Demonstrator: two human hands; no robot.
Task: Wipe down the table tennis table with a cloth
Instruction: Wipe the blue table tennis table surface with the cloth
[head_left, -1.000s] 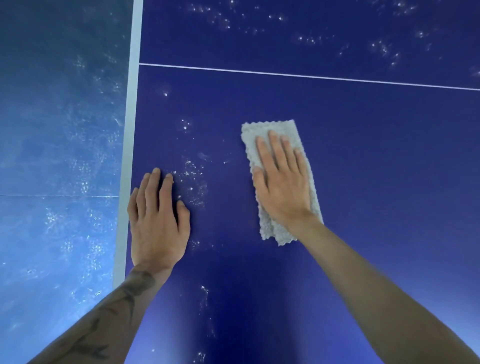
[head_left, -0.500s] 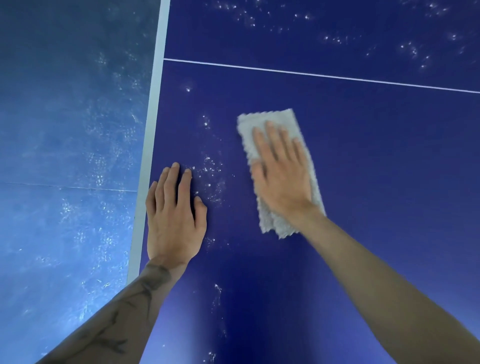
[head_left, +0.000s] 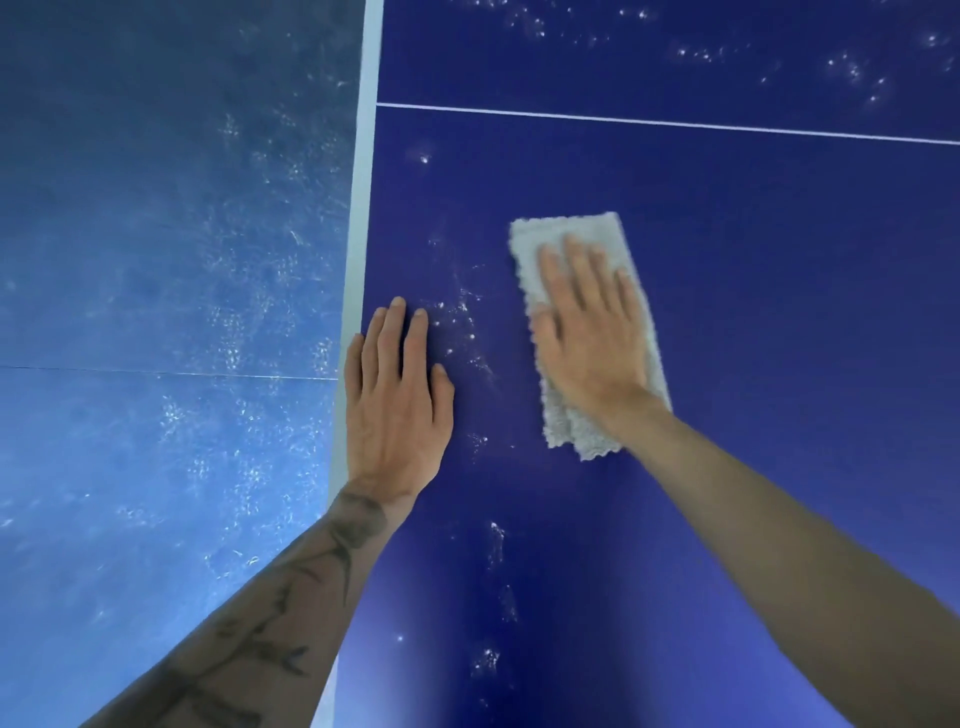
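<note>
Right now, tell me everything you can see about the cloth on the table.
The cloth is pale grey and fluffy like microfibre, with wavy edges, and looks folded into a long rectangle. It lies flat on the dark blue table, just right of a patch of white specks. The right hand presses on it with straight fingers, covering its middle. The left hand does not touch it.

1. Left hand (head_left: 397, 400) lies palm down by the left edge of the surface (head_left: 779, 312), fingers straight and close together.
2. Its tattooed forearm (head_left: 270, 613) reaches in from the lower left.
3. Right hand (head_left: 592, 332) lies flat, palm down, fingers straight and slightly spread.
4. Its bare forearm (head_left: 779, 545) enters from the lower right.
</note>
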